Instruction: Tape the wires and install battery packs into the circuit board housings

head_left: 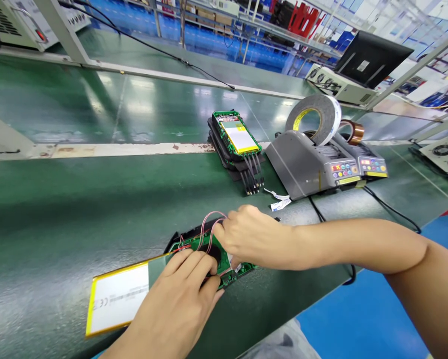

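A green circuit board (234,269) in a black casing lies at the near edge of the green bench, joined by thin red wires (209,219) to a flat white battery (117,297) with a yellow rim at its left. My left hand (179,304) rests flat on the board, fingers pressing down near its middle. My right hand (251,237) reaches in from the right and pinches something small at the board's top edge by the wires; what it pinches is hidden.
A stack of similar green boards with batteries (235,137) sits further back. To its right stand two grey tape dispensers (321,164) with a large white tape roll (315,117) and an amber roll (354,132). Small white labels (279,199) lie nearby. Cables (391,209) run off the right edge.
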{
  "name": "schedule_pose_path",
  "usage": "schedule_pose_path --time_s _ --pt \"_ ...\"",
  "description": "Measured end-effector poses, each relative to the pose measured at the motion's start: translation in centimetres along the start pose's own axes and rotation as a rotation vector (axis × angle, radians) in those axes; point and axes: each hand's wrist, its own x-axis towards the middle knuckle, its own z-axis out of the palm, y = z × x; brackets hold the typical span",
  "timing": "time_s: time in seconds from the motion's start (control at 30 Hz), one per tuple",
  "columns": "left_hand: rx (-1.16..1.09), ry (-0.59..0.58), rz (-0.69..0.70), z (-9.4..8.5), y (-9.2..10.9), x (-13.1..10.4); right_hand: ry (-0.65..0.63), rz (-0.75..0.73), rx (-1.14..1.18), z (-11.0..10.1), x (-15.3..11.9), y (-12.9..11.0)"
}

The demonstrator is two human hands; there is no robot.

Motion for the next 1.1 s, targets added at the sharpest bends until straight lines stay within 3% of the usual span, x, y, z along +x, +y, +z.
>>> schedule_pose_path --time_s 0.1,0.17,0.3,0.37,0.47,0.8,1.0,1.1 --pt "-0.009 0.000 -0.020 0.2 0.0 -0.2 0.208 0.058 0.045 1.0 -0.9 0.6" --pt "-0.010 0.001 -0.022 0.3 0.0 -0.3 0.305 0.113 0.221 2.1 -1.4 1.0" --pt "-0.019 -0.007 -0.039 0.4 -0.1 -0.5 0.246 0.285 0.683 4.0 -1.6 1.2" --pt "-0.025 -0.005 -0.036 0.4 -0.1 -0.5 0.205 0.355 0.788 4.5 -1.3 1.2" --pt "-0.028 -0.001 -0.028 0.4 -0.1 -0.5 0.247 0.407 0.849 4.6 -0.6 1.3" --pt "-0.020 0.008 -0.027 0.4 -0.1 -0.2 0.388 0.294 0.706 5.4 -0.2 1.5" --pt "0.014 0.011 0.002 0.0 -0.1 0.0 0.164 0.112 0.859 5.0 -1.5 2.8" --pt "-0.007 0.036 0.001 0.0 -0.2 0.1 0.157 0.142 0.894 4.8 -1.8 2.9"
